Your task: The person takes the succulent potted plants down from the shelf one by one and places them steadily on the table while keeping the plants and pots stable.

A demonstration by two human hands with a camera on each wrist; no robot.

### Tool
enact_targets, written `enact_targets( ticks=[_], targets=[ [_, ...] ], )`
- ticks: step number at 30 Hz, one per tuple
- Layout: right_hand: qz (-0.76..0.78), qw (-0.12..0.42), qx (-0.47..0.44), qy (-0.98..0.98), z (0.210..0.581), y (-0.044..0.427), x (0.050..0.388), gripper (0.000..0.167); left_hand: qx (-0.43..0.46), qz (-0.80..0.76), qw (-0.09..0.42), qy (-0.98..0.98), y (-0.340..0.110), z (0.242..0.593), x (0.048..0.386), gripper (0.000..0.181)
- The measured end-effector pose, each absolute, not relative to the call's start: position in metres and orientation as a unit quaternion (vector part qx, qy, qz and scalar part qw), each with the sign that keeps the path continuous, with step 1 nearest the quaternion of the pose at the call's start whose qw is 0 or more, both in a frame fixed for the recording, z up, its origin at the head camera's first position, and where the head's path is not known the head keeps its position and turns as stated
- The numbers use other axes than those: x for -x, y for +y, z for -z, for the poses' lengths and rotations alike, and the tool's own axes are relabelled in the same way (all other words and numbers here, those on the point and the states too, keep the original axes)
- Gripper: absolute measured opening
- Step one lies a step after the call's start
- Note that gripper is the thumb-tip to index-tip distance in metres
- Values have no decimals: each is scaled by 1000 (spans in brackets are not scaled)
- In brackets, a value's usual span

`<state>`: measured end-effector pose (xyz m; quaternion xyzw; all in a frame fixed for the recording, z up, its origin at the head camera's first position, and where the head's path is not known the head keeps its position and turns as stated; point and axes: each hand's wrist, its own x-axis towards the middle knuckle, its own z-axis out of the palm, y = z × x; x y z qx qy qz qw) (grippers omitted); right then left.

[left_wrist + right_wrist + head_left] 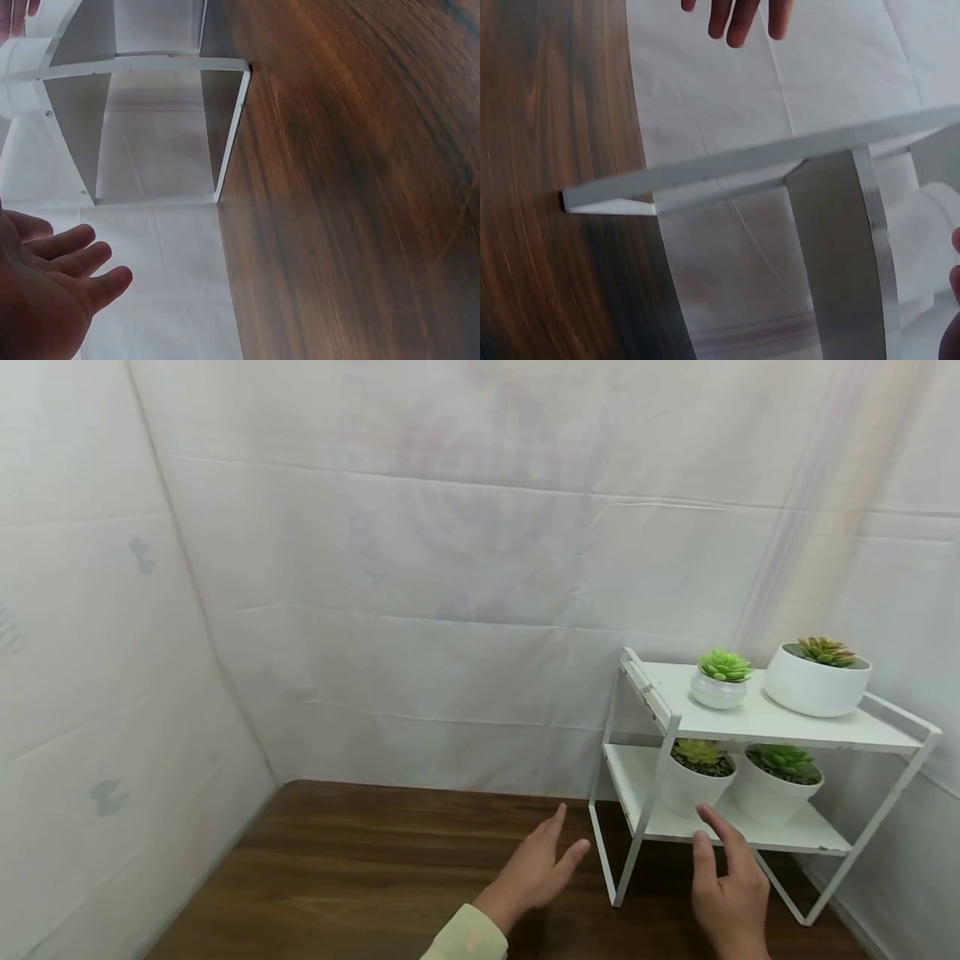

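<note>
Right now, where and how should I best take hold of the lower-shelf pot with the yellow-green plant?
Grip the white pot around its upper wall, probably coming from the open front: it stands upright and rounded, the upper shelf blocks an approach from above, and the neighbouring pot crowds its right.

Before me, a brown wooden table (330, 868); on its right, a white shelf (738, 722) carries two potted plants (816, 683) per tier.

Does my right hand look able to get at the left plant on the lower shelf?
Probably yes: your right hand is near the rack, whose front is open, and nothing seems to block the left plant, though the upper shelf sits above it.
</note>
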<state>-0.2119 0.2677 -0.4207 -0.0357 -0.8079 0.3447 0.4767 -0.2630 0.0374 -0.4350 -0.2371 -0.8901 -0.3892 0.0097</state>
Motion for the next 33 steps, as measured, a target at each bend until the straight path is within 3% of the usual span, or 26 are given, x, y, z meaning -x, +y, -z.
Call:
enact_targets(
  ticks=[12,33],
  targets=[
    [-383,418,113,-816,417,292,212,37,237,391,4,-889,54,432,260,82],
    [-423,406,196,-786,416,334,220,42,223,457,-44,-860,86,422,268,74]
  ],
)
